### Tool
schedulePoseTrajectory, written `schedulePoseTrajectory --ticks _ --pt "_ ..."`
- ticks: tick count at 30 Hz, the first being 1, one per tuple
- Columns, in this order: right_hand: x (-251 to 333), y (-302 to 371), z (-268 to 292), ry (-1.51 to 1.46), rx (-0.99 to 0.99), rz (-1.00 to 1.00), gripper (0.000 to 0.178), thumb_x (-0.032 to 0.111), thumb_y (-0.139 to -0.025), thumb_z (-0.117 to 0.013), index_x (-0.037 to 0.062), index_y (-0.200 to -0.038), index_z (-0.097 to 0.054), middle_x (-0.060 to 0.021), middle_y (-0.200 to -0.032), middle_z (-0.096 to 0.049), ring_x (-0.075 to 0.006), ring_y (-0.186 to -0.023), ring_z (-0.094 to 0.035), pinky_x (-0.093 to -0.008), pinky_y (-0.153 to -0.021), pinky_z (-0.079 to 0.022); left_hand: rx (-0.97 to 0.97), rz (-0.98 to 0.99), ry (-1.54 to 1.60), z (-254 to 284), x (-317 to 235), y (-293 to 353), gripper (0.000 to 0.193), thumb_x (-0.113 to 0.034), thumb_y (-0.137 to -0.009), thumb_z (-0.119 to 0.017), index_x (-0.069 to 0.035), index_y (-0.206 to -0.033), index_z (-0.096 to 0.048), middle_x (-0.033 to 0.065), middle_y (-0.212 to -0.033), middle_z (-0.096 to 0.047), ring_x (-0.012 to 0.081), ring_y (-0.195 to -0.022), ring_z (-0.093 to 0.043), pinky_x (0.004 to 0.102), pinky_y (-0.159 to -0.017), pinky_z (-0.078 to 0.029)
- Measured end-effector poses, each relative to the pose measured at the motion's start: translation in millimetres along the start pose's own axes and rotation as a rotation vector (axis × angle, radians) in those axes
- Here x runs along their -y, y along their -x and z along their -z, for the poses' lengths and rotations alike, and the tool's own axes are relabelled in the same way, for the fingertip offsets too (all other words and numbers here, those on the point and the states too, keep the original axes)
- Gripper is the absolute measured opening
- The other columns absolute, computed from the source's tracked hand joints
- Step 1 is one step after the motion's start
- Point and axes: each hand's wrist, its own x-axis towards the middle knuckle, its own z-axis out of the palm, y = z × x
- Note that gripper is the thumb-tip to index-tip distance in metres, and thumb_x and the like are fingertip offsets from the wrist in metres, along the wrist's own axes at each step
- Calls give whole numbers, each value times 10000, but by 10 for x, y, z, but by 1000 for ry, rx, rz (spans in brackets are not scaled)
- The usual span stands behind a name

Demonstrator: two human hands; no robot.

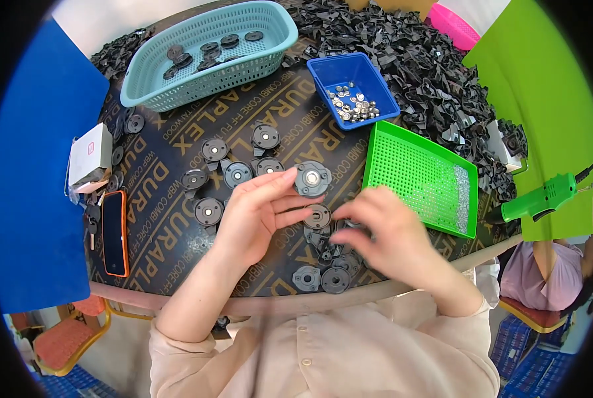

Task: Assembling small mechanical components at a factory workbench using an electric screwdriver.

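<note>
My left hand (260, 209) grips a round dark grey plastic part (312, 178) by its edge, a silver metal piece at its centre. To the right, my right hand (383, 232) hovers slightly blurred, thumb and fingers apart, nothing visible between them. Beneath and between the hands lie several loose round black parts, one of them a disc (318, 215) close to my right fingertips. Nearer the table edge rests another black disc (335, 279). Beyond my left hand sit several similar parts with metal centres, such as a round part (237, 174); my right hand hides some of the loose pieces.
A blue bin (320, 83) holds small metal pieces; beside it lies a green perforated tray (371, 156) with tiny silver bits. Farther off are a teal basket (210, 89) and a black parts heap (402, 73). A phone (115, 232) lies left, a green power screwdriver (542, 198) right.
</note>
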Motion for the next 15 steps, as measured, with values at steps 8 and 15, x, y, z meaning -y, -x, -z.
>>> schedulePoseTrajectory --ticks 8,15 --pt "85 126 -169 45 22 -27 300 142 -671 -798 53 -889 -612 -80 -929 -567 -271 -925 -504 -361 -767 -456 35 23 73 13 0 42 271 -217 -944 -554 6 -1085 -612 146 -1065 -665 270 -1004 -662 322 -820 -537" --pt "56 568 114 214 -243 19 275 -74 -633 -719 42 -846 -588 -107 -949 -630 -301 -802 -575 -366 -661 -479 8 40 43 3 35 52 296 -228 -954 -515 13 -1102 -602 157 -1059 -671 299 -1002 -660 322 -782 -576"
